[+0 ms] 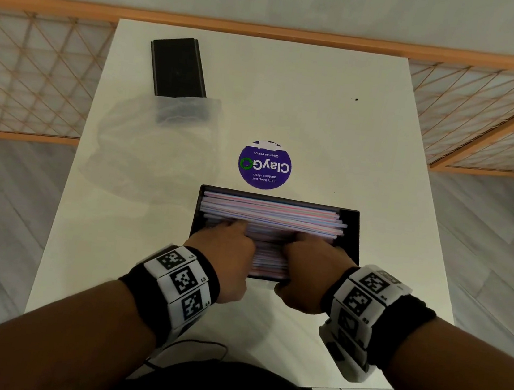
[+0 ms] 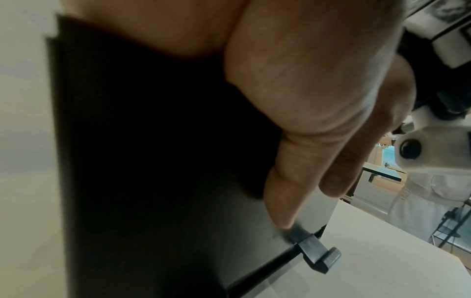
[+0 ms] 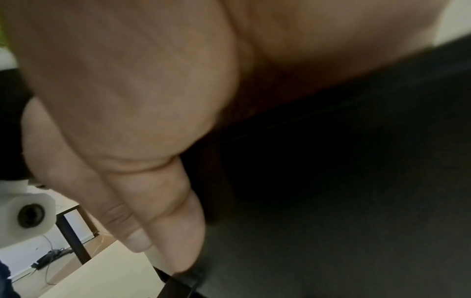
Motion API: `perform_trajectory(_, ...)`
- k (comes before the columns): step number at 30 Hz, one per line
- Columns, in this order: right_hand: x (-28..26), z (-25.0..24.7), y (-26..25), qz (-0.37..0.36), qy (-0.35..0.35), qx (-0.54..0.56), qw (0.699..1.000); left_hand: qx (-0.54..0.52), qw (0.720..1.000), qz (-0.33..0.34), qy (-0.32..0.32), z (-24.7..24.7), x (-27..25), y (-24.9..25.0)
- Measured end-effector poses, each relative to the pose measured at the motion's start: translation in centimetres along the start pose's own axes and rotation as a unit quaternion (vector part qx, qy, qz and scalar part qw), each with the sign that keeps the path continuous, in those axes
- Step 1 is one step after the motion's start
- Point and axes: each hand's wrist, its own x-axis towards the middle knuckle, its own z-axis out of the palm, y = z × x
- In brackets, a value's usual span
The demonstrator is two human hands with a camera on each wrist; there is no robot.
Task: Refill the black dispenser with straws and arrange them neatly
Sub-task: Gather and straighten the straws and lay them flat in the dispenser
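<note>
The black dispenser (image 1: 349,235) stands open in the middle of the white table, packed with pink, blue and white striped straws (image 1: 273,213) lying left to right. A few straw ends stick out further at the right. My left hand (image 1: 227,243) and right hand (image 1: 313,256) both sit at the near wall, fingers curled over the rim onto the straws. In the left wrist view my left hand (image 2: 305,100) has its thumb down the dispenser's black outer wall (image 2: 153,161). The right hand (image 3: 127,100) lies the same way on that wall (image 3: 331,181). The fingertips are hidden.
The dispenser's black lid (image 1: 177,66) lies at the table's far left, its near end under a crumpled clear plastic bag (image 1: 159,137). A round purple sticker (image 1: 265,165) sits just beyond the dispenser. A wooden lattice screen (image 1: 38,70) stands behind. A cable (image 1: 198,346) hangs at the near edge.
</note>
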Motion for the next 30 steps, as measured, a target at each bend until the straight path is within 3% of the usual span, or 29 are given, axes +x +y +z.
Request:
perform_trajectory(8,-1.4,-0.4,-1.1,-0.056,0.086,-0.033,0.994,0.013,0.993,0.054,0.1,0.2,-1.0,0.2)
perform_trajectory(16,-0.9,0.1,-1.0,-0.036,0.03,-0.017,0.999,0.013,0.997,0.042,0.063,0.8,-0.8,0.0)
perform_trajectory(22,-0.6,0.5,-0.5,-0.032,0.054,-0.019,0.998,0.017,0.998,0.023,0.059,0.8,-0.8,0.1)
perform_trajectory(30,-0.5,0.1,-0.3,-0.026,0.02,0.004,0.999,0.025,0.998,0.015,0.051,0.6,-1.0,0.1)
